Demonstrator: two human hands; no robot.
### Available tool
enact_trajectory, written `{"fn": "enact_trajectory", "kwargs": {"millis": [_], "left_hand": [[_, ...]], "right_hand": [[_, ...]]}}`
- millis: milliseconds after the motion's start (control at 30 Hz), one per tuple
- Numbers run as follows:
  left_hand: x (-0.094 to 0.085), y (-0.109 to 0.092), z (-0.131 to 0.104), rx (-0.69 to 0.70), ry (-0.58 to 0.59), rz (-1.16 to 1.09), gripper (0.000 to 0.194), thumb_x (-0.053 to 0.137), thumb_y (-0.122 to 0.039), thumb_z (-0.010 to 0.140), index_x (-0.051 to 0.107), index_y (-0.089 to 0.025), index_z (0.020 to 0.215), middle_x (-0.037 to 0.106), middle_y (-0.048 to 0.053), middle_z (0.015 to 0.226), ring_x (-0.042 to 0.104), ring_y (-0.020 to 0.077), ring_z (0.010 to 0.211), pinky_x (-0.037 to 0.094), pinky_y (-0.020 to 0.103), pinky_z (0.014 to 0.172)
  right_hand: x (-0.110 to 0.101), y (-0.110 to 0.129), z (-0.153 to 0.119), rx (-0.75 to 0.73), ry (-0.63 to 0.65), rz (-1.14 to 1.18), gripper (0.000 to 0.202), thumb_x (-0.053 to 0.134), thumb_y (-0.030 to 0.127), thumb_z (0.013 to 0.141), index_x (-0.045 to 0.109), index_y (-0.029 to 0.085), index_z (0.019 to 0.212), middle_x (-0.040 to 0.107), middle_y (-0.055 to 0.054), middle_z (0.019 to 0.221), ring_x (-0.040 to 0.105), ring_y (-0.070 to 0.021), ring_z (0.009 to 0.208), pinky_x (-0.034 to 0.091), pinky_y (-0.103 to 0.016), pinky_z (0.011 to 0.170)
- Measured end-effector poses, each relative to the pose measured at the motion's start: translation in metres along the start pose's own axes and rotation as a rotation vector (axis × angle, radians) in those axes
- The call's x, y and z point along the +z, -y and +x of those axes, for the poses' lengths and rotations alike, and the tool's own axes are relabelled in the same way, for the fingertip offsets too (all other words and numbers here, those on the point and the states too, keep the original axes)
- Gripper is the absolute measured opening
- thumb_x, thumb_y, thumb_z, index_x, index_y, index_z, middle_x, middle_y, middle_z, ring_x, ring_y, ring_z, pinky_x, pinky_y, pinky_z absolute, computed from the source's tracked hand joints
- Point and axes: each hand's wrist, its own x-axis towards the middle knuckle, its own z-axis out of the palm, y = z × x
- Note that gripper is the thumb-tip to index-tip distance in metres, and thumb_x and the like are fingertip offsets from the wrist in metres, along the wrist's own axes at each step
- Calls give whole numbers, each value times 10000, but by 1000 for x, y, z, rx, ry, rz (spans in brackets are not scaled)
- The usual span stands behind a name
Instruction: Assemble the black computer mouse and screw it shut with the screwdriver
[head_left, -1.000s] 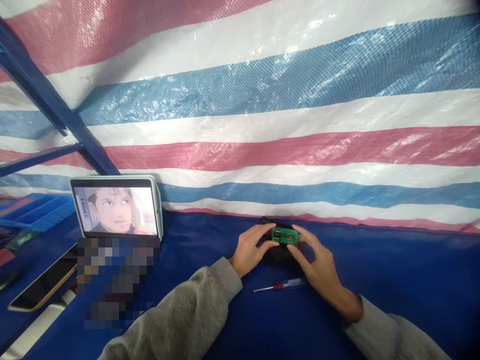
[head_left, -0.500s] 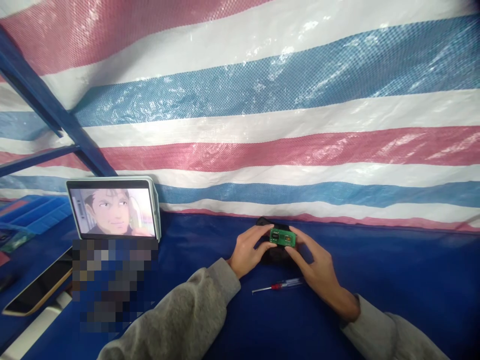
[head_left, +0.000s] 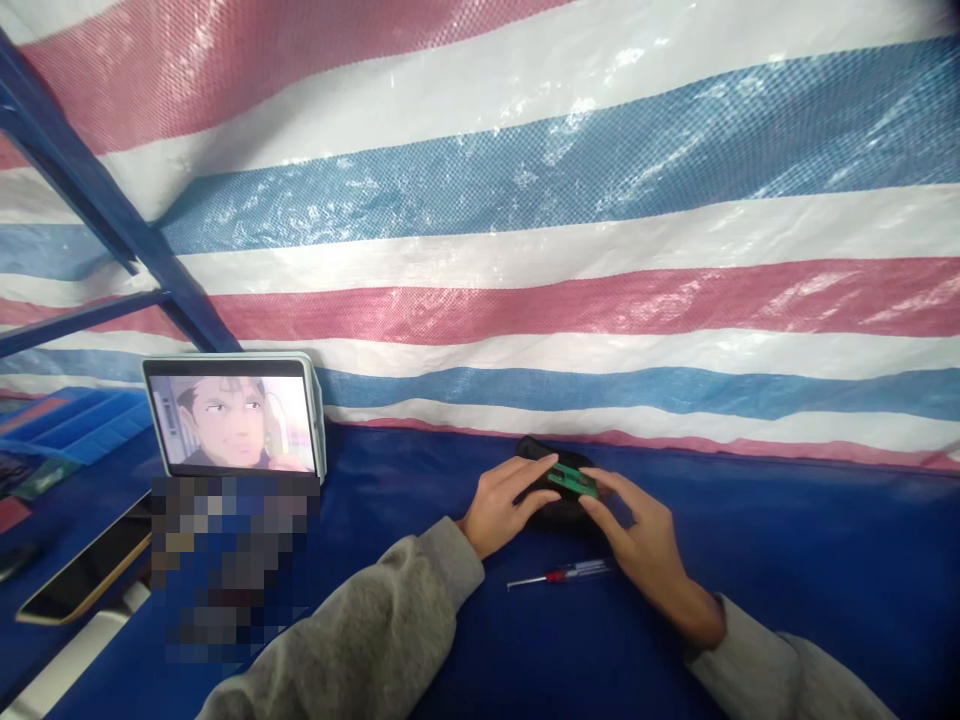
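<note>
A small green circuit board (head_left: 574, 481) with dark parts on it is tilted, its right end lower than its left, over a black object (head_left: 562, 517). The black object's kind is hard to make out, since board and fingers cover much of it. Thumb and fingers of my left hand (head_left: 504, 505) grip the board's left end. At its right end, my right hand (head_left: 645, 530) pinches it between thumb and forefinger. A screwdriver (head_left: 562, 575) with a red and clear handle lies on the blue table just below, touched by neither hand.
A tablet (head_left: 236, 420) playing a cartoon stands at left. Near it are a phone (head_left: 86, 560), a blue compartment tray (head_left: 90, 425) and a blurred-out patch. A striped plastic sheet (head_left: 525, 300) hangs behind the blue table (head_left: 787, 560); a blue metal frame (head_left: 135, 230) rises at left.
The circuit board has tipped from nearly level, facing me, to a slant, with its right end lowered toward the black object. My hands have shifted slightly with it. The view has moved a little.
</note>
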Motion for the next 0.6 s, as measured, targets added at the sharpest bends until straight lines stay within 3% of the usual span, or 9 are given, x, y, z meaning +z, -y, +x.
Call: {"fn": "enact_trajectory", "kwargs": {"millis": [100,233,400,600], "left_hand": [[2,1,-1,17,-7,3,458,651,-315,893,541,-220,1327,687,64,1004,674,179,902,577,308,854],[1,0,-1,33,-8,60,443,622,-301,914,522,-230,1340,643,83,1120,652,189,993,569,328,889],[-2,-3,2,168,21,152,316,586,-272,937,582,-216,1247,635,96,1171,619,212,1065,539,372,904],[-5,-7,-1,120,40,319,268,607,-311,913,622,-175,1143,681,95,1038,634,221,958,483,371,798]], "right_hand": [[-1,3,1,11,7,36,191,519,325,923,664,218,858,688,-6,773,649,-144,701,498,-256,680],[-2,9,3,-27,23,54,292,490,279,936,560,210,661,555,32,603,540,-101,543,428,-226,568],[-2,12,3,-58,64,83,308,495,286,931,543,208,637,535,36,580,513,-95,517,407,-226,543],[-4,10,2,58,56,79,280,430,316,957,640,204,809,611,-4,689,571,-134,615,438,-259,606]]}}
